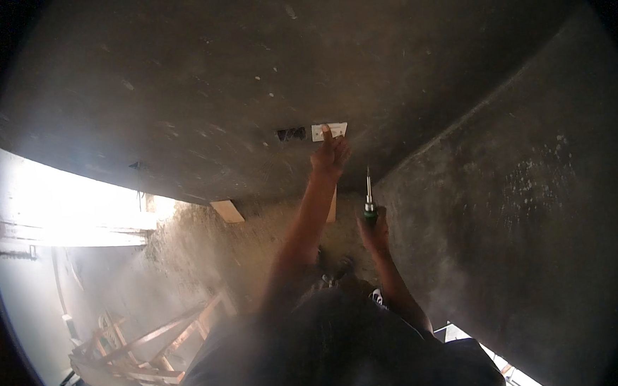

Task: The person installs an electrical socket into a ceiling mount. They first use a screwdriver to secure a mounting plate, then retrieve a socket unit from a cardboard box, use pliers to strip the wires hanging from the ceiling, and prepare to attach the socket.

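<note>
My left hand [330, 155] reaches up to a white rectangular wall plate [317, 134] on the dark wall. One digit lies flat across the plate's face, and the other fingers are bent at its lower right edge, holding it there. Just left of the plate is a dark rectangular recessed box [292, 134] in the wall. My right hand [377, 235] is closed around the green handle of a screwdriver [369, 193]. Its metal shaft points up, below and to the right of the plate, with the tip apart from it.
A second wall [493, 203] meets the first at a corner on the right. Two pale boards [227, 211] rest at the wall's foot, one partly behind my left arm. Broken timber [156, 347] is heaped at lower left, below a bright opening [62, 201].
</note>
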A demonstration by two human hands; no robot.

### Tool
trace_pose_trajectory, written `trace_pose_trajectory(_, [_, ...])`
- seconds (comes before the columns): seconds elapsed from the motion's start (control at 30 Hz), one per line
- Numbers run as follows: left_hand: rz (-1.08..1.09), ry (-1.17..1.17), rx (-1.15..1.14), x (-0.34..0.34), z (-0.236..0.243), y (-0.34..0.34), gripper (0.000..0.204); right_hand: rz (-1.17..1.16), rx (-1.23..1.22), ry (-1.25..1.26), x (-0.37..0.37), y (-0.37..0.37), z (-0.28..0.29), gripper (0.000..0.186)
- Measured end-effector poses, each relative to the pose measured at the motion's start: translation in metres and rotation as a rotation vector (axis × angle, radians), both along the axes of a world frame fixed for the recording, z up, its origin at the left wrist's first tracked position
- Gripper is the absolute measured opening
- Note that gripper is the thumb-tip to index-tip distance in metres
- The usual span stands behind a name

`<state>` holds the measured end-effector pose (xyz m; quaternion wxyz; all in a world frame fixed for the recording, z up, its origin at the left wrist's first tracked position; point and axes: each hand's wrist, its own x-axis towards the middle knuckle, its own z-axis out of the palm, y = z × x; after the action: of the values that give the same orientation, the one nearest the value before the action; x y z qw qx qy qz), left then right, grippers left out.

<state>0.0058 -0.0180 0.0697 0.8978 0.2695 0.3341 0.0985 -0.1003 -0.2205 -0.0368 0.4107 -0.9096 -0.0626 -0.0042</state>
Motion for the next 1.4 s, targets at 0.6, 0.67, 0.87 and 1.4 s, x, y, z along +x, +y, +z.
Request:
trace_pose_trajectory(0.6, [0.104, -0.095, -0.013, -0.001, -0.031, 0.016, 0.075, 0.199, 0.511, 0.135, 0.012, 0.035, 0.123, 0.054])
trace_pose_trajectory(0.67, [0.078, -0.083, -0.044, -0.003, -0.03, 0.019, 0.075, 0.178, 0.51, 0.17, 0.014, 0.038, 0.12, 0.053])
trace_pose_trajectory(0.87, [0.111, -0.094, -0.024, -0.002, -0.021, 0.013, 0.076, 0.157, 0.538, 0.196, 0.018, 0.041, 0.109, 0.053])
trace_pose_trajectory(1.4, [0.136, -0.076, -0.01, -0.002, -0.012, 0.008, 0.065, 0.01, 1.09, 0.496, 0.015, 0.048, 0.101, 0.047])
